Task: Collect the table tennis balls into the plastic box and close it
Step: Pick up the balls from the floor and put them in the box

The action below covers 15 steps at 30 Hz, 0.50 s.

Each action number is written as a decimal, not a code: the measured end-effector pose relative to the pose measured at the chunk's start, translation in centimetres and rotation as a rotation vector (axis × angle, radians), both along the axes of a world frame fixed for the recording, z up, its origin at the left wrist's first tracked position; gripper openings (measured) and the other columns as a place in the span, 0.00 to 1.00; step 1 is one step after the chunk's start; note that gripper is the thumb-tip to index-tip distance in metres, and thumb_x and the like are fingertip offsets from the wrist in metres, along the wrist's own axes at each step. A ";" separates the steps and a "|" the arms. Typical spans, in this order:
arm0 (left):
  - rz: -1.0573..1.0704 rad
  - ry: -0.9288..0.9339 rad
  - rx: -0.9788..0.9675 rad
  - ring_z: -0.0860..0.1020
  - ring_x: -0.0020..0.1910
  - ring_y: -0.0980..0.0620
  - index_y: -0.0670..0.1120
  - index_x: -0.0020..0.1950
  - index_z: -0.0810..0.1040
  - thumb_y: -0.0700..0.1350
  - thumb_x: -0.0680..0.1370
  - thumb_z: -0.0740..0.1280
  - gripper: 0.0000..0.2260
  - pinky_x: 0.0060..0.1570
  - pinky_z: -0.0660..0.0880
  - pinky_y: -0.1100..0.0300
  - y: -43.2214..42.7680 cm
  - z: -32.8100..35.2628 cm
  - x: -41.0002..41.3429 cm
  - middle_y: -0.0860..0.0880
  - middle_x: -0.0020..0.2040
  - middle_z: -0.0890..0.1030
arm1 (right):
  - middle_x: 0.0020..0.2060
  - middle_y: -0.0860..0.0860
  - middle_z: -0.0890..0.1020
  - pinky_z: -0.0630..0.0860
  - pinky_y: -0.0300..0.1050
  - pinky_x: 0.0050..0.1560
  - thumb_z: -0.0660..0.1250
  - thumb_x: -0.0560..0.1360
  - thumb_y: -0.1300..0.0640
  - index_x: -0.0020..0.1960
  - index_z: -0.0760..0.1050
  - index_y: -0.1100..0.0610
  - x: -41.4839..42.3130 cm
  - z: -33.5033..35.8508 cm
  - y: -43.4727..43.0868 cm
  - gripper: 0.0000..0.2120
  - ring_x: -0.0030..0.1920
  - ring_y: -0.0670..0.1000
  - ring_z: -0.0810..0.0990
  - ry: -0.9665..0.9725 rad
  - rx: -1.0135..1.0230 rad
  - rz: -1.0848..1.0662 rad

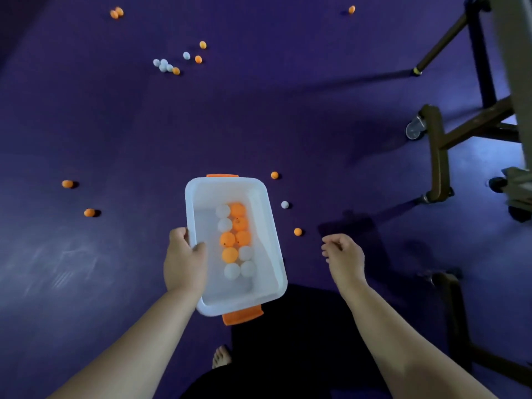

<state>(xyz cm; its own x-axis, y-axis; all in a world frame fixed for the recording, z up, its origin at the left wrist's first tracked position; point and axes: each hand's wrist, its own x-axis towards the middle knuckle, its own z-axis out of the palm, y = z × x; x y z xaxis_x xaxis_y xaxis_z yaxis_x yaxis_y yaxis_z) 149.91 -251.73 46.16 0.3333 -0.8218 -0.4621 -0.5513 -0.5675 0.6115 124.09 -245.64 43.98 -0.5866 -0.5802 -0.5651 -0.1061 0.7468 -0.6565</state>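
Note:
My left hand grips the left rim of a clear plastic box with orange latches, held above the purple floor. Inside lie several orange and white table tennis balls in two rows. No lid is in view. My right hand hovers to the right of the box, fingers curled, nothing visible in it. Loose balls lie on the floor close by: an orange ball, a white ball and another orange ball. Two orange balls lie to the left.
A cluster of white and orange balls lies farther off, with more at the top left and top right. A table's dark wheeled frame stands at the right. My bare foot shows below the box.

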 end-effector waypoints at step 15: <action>0.213 -0.029 0.048 0.71 0.44 0.47 0.42 0.63 0.67 0.43 0.77 0.63 0.15 0.43 0.65 0.55 -17.8 -18.0 -8.8 0.50 0.49 0.73 | 0.40 0.51 0.80 0.77 0.50 0.43 0.59 0.76 0.62 0.43 0.75 0.49 -8.8 -20.3 -19.0 0.10 0.40 0.52 0.79 0.057 0.243 0.252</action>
<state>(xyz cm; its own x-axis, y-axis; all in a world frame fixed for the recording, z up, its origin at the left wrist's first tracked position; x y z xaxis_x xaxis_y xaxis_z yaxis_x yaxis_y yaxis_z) 141.13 -269.50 28.18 0.5105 -0.7089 -0.4866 -0.4332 -0.7009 0.5666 115.26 -264.67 23.68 -0.4770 -0.5630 -0.6749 -0.3384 0.8264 -0.4501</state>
